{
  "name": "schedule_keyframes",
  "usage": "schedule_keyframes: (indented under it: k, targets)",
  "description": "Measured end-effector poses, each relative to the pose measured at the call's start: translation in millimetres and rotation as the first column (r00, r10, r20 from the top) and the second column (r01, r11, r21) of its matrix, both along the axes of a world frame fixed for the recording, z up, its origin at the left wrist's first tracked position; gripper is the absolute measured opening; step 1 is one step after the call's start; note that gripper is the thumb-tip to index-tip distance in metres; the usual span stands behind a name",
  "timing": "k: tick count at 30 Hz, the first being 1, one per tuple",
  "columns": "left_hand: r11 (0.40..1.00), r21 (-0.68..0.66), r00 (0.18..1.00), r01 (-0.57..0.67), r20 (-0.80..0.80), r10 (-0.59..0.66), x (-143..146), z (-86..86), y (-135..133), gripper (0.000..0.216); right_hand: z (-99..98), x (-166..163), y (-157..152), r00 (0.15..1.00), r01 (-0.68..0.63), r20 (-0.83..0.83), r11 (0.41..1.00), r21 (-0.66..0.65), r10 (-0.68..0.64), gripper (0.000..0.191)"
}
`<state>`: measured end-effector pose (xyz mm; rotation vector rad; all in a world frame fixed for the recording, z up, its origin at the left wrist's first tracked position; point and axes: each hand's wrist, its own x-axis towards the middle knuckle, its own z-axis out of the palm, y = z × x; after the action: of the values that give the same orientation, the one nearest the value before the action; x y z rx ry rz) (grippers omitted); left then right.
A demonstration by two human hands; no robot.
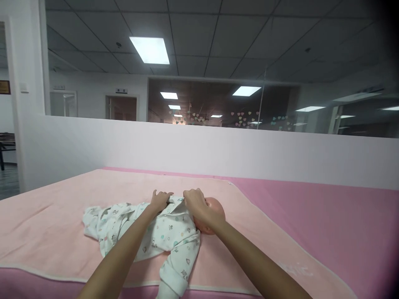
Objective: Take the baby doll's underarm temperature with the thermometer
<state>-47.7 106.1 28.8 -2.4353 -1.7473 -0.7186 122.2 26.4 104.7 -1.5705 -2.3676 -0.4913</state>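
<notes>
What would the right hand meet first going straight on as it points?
Likely the peach blanket beyond the printed garment, then the white wall; depth and the slope of the right hand are unclear.

Landmark: doll [170, 228], lying on blanket [52, 216], head [216, 207] rightmost | beneath doll and blanket: mat [327, 207], showing before and to the right of doll | on doll's torso [181, 220]: left hand [160, 201] | at doll's collar [178, 199], beside head: right hand [195, 202] | behind doll: low wall [202, 151], glass [193, 45] above it | far left of doll: doorway [8, 120]
</notes>
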Motion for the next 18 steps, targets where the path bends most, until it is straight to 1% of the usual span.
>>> schedule_keyframes:
  k: [2,4,6,8,10,12,13,16,18]
  targets:
    - [1.000,0.023,1.000,-0.015,-0.026,0.016,2.9,5.7,-1.6,0.032,-0.1,-3.8,4.7,1.000,-0.021,0.020,1.000,-0.001,0.021,0.029]
    - [0.997,0.074,0.998,-0.018,-0.066,0.023,3.2,17.1,-6.2,0.024,-1.3,-7.8,7.1,0.998,-0.048,0.032,0.999,0.003,0.048,0.018]
    - [0.988,0.151,0.992,0.005,-0.129,0.015,1.6,30.5,-12.5,0.023,-3.6,-11.1,7.3,0.996,-0.078,0.039,0.997,0.011,0.077,0.007]
    - [0.983,0.175,0.984,0.061,-0.178,-0.029,-0.6,40.8,-19.1,0.025,-6.6,-13.3,6.4,0.993,-0.107,0.043,0.994,0.021,0.106,0.011]
    - [0.983,0.141,0.976,0.115,-0.202,-0.085,-2.8,43.8,-24.6,0.025,-9.2,-13.8,5.0,0.990,-0.134,0.046,0.991,0.029,0.133,0.012]
    - [0.989,0.090,0.978,0.115,-0.184,-0.097,-5.1,38.1,-28.2,0.024,-10.3,-12.4,3.5,0.987,-0.157,0.049,0.987,0.035,0.155,0.011]
    - [0.995,0.061,0.988,0.081,-0.138,-0.072,-6.3,32.7,-29.2,0.025,-10.3,-10.9,2.6,0.985,-0.166,0.050,0.985,0.038,0.164,0.010]
    - [0.996,-0.046,0.995,-0.078,0.065,0.081,-10.3,14.0,-30.0,0.031,-10.3,-2.6,-2.2,0.980,-0.195,0.049,0.979,0.055,0.193,0.012]
    - [0.989,-0.082,0.983,-0.125,0.121,0.135,-12.5,5.7,-29.7,0.034,-12.8,6.0,-8.3,0.971,-0.232,0.076,0.968,0.099,0.225,0.017]
